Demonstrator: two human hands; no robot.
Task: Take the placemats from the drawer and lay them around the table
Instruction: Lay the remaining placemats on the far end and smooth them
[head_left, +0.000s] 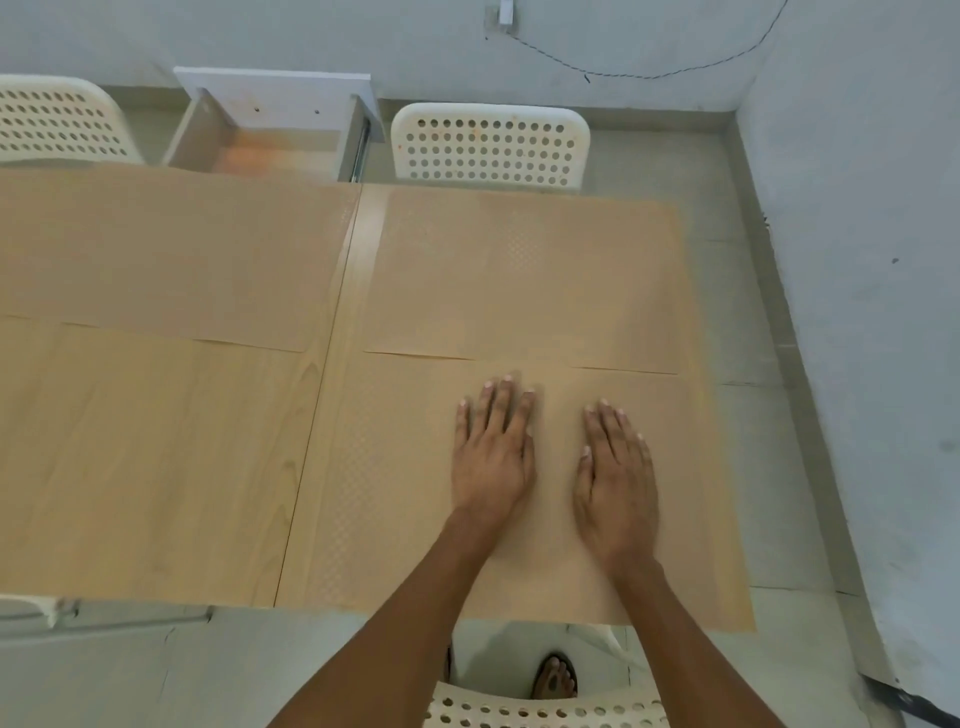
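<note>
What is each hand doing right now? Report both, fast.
Left hand: open, fingers straight, flat on the near placemat, holding nothing.
Right hand: open, fingers straight, flat on the same placemat, holding nothing.

Far-left chair (62, 119): cut off by the left picture edge; seat hidden behind the table (156, 467).
Far-left placemat (156, 249): runs out of the picture at the left.
Open drawer (270, 140): its near part hidden behind the table's far edge; an orange blur lies inside, too indistinct to name.
Near chair (545, 712): cut off by the bottom edge.
Foot (555, 675): partly hidden by that chair's back.
Wall fitting (505, 11): cropped by the top edge, too small to identify.
Object at lower left (36, 610): blurred, cut off, unidentifiable.
</note>
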